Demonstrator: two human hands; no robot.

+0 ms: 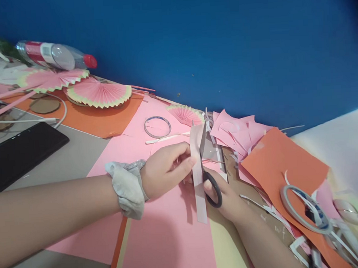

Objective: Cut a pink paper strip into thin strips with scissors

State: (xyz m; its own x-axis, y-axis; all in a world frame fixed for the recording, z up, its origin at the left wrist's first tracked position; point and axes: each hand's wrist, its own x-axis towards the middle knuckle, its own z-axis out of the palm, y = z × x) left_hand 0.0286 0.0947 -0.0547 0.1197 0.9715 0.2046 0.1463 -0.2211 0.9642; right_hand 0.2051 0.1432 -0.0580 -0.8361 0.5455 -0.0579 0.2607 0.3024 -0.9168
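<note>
My left hand [170, 169], with a pale scrunchie [126, 189] round the wrist, pinches a light pink paper strip [200, 193] that stands nearly upright. In my right hand [221, 192] is a pair of scissors [213, 190], with the thumb through a black handle loop. The scissor blades point away from me along the strip's right edge, and part of them is hidden behind the paper. Beneath both hands lies a large pink paper sheet [164, 244]. Just beyond them are a thin tape ring [157, 127] and a small folded paper fan [186, 114].
Two pink fans with yellow edges, one of them a nearer fan [100, 92], and a plastic bottle [55, 54] lie back left. A black phone [25, 151] rests at left. To the right are orange paper [285, 162], paper scraps and a tape roll [287, 198]. A blue wall [191, 36] rises behind.
</note>
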